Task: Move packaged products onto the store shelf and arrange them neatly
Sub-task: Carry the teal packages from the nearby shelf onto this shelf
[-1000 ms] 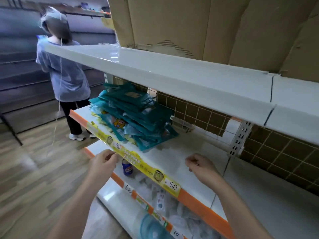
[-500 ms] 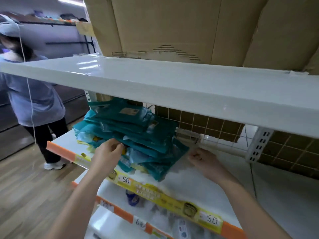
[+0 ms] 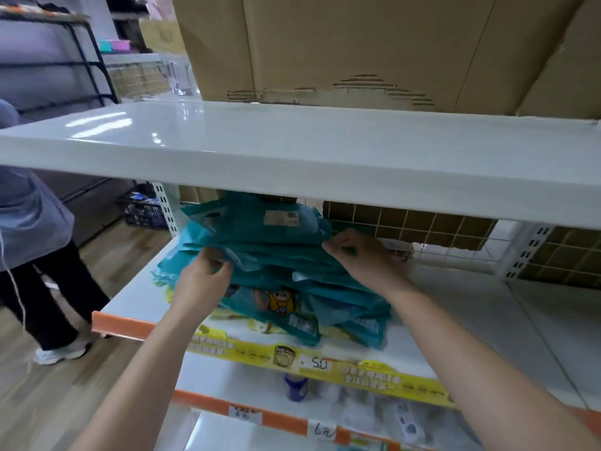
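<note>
White store shelf (image 3: 140, 297) with orange edge strip carries a messy pile of teal packets (image 3: 270, 255), stacked flat near its left end, under the upper shelf (image 3: 292, 148). Left hand (image 3: 203, 281) grips the pile's left front side, fingers curled around packet edges. Right hand (image 3: 361, 252) presses on the pile's right side, fingers pinching a packet edge. Yellow price strip (image 3: 312, 362) runs along the front. Cardboard boxes (image 3: 357, 47) sit on top. Another person (image 3: 29, 242) stands left in the aisle.

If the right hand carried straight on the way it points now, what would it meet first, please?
The right hand points left into the teal packet stack, which its fingertips already seem to touch; depth is unclear.
</note>
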